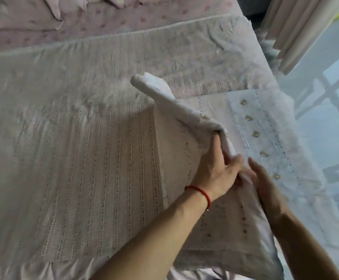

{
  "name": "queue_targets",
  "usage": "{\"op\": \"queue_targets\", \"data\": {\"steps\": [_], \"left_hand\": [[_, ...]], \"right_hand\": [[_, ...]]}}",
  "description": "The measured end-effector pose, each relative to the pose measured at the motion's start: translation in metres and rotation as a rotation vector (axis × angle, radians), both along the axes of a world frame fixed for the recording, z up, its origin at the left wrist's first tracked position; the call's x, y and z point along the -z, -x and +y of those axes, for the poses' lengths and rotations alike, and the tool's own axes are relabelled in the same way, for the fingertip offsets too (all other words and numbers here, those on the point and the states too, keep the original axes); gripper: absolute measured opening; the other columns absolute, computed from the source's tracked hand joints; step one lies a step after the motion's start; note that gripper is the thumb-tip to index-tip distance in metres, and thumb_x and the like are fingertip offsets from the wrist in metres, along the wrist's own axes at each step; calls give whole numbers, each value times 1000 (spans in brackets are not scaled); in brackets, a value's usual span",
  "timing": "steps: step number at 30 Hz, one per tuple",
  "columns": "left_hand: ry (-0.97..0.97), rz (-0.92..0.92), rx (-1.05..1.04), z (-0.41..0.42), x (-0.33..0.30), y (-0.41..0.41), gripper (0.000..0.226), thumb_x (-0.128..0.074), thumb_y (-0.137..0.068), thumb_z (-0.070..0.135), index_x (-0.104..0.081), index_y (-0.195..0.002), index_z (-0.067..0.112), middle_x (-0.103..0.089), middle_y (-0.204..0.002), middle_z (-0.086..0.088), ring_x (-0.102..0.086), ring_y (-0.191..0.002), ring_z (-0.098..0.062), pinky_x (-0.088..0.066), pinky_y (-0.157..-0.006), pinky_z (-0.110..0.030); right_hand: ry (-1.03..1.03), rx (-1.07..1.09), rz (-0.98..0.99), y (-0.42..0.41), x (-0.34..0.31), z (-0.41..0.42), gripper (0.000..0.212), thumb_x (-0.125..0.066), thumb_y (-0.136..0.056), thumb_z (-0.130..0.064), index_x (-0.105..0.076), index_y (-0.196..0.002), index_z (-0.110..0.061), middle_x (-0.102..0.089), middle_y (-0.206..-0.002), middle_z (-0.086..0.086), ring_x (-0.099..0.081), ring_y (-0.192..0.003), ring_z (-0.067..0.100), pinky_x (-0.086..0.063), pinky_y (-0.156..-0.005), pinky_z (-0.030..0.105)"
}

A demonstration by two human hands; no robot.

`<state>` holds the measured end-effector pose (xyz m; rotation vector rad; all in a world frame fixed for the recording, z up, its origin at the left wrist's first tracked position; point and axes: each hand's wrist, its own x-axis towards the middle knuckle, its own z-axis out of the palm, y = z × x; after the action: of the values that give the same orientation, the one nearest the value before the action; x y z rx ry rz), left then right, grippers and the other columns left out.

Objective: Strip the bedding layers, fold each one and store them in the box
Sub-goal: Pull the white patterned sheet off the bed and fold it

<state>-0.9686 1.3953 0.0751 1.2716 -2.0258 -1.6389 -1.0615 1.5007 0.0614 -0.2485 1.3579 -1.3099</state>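
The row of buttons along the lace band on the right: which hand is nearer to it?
Right. The right hand lies beside the row of buttons on the folded cover; the left hand, with the red bracelet, grips the lifted edge farther away.

The bed (108,29) has a pink dotted sheet showing at the far side, with pink pillows (29,15) on it. A big pale striped cover (73,148) lies flat over most of the bed. On the right lies a white cloth with buttons (265,142).
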Motion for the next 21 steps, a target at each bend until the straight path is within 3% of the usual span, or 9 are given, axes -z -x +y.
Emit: {"op": "queue_targets", "data": {"steps": [3, 6, 7, 10, 12, 15, 18, 19, 21], "left_hand": [[-137, -7, 219, 21, 28, 25, 70, -54, -101, 35, -14, -159, 36, -69, -102, 7, -67, -98, -14, -53, -93, -29], [-37, -154, 180, 6, 65, 14, 56, -52, -100, 21, -34, -152, 26, -61, -119, 1, -59, -110, -18, -51, -95, -30], [61, -226, 134, -7, 80, 3, 52, -52, -97, 19, -42, -148, 22, -59, -124, -4, -56, -116, -23, -49, -98, -36], [417, -521, 62, -52, 115, -16, 48, -55, -88, 23, -54, -136, 21, -52, -134, -10, -45, -126, -34, -42, -102, -44], [533, -692, 83, -82, 126, -25, 51, -55, -91, 27, -49, -142, 29, -38, -149, -7, -32, -135, -34, -36, -105, -47], [381, -718, 116, -122, 138, -25, 60, -50, -97, 33, -32, -153, 42, -5, -167, -3, -7, -151, -35, -26, -117, -54], [393, -740, 131, -150, 148, -18, 64, -52, -97, 42, -24, -155, 46, 6, -168, -3, -1, -152, -39, -21, -121, -53], [384, -734, 122, -157, 153, -15, 66, -52, -96, 46, -22, -156, 46, 8, -168, -4, 0, -153, -39, -19, -122, -52], [371, -714, 119, -172, 161, -12, 70, -51, -96, 50, -18, -157, 45, 15, -168, -3, 5, -155, -35, -17, -123, -52]], "right_hand": [[-208, -23, 78, 32, 19, 32, 70, -37, -95, -66, -69, -127, -13, -73, -114, 19, -70, -105, 39, -55, -95, 54], [-395, -37, 273, 51, 57, 63, 82, -64, -65, -86, -73, -115, -22, -77, -106, 8, -73, -98, 31, -56, -88, 46], [-412, -82, 350, 52, 66, 67, 78, -69, -65, -83, -73, -109, -19, -76, -102, 11, -72, -91, 32, -56, -85, 49], [-502, -216, 536, 55, 82, 65, 36, -68, -91, -52, -64, -97, -18, -69, -90, 9, -66, -82, 27, -56, -84, 51], [-542, -327, 646, 51, 86, 56, 38, -63, -94, -52, -54, -100, -16, -64, -89, 7, -62, -82, 22, -52, -78, 43], [-565, -369, 756, 44, 85, 49, 42, -62, -96, -50, -45, -107, -13, -58, -89, 0, -58, -83, 18, -41, -67, 34], [-618, -319, 799, 45, 80, 55, 41, -62, -95, -51, -48, -109, -15, -59, -90, -4, -54, -79, 12, -33, -57, 21], [-672, -372, 805, 47, 82, 56, 40, -62, -94, -53, -48, -107, -18, -59, -91, -4, -53, -78, 10, -35, -58, 21], [-779, -508, 849, 48, 85, 51, 41, -59, -95, -55, -41, -108, -22, -57, -95, -2, -54, -82, 17, -45, -67, 32]]}}
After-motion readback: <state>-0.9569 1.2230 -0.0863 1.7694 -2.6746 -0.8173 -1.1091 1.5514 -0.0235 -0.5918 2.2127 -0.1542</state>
